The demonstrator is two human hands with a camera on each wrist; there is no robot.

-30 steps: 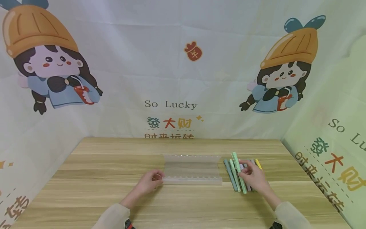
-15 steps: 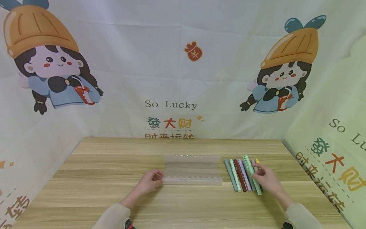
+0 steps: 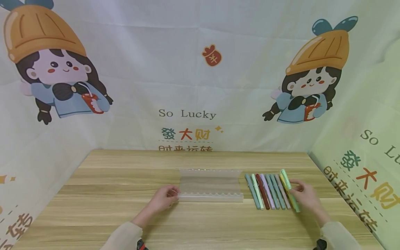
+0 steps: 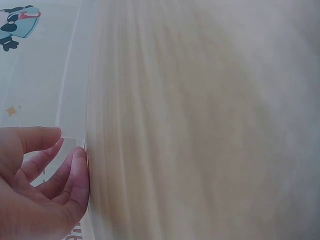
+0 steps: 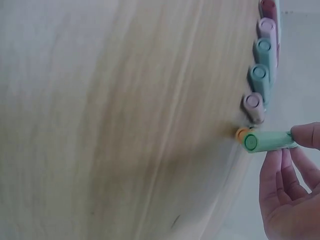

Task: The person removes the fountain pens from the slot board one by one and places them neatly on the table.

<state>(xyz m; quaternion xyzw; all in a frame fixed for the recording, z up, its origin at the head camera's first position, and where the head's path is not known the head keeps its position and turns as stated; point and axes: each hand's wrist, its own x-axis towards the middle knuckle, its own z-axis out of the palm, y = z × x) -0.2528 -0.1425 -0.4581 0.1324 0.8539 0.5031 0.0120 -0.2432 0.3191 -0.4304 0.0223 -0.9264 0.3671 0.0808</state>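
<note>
My right hand [image 3: 306, 196] pinches a light green pen [image 5: 270, 141] between thumb and fingers. In the head view this pen overlaps the yellow pen [image 3: 283, 180] at the right end of a row of pens. The row holds several capped pens side by side, among them a dark red pen [image 3: 262, 191], a lilac pen [image 3: 267, 192] and a pale green pen [image 3: 257, 192]. My left hand [image 3: 164, 198] holds the left end of a clear plastic rack [image 3: 210, 198] with notched edges. In the left wrist view its thumb and fingers curl around that end, and the transparent rack barely shows.
The wood-grain table [image 3: 109, 187] carries the rack in the middle and the pens to its right. A printed cloth [image 3: 140, 69] hangs behind the table and along both sides.
My right hand has carried the light green pen rightward across the row, from the left part to above the yellow pen. My left hand and the rack have stayed in place.
</note>
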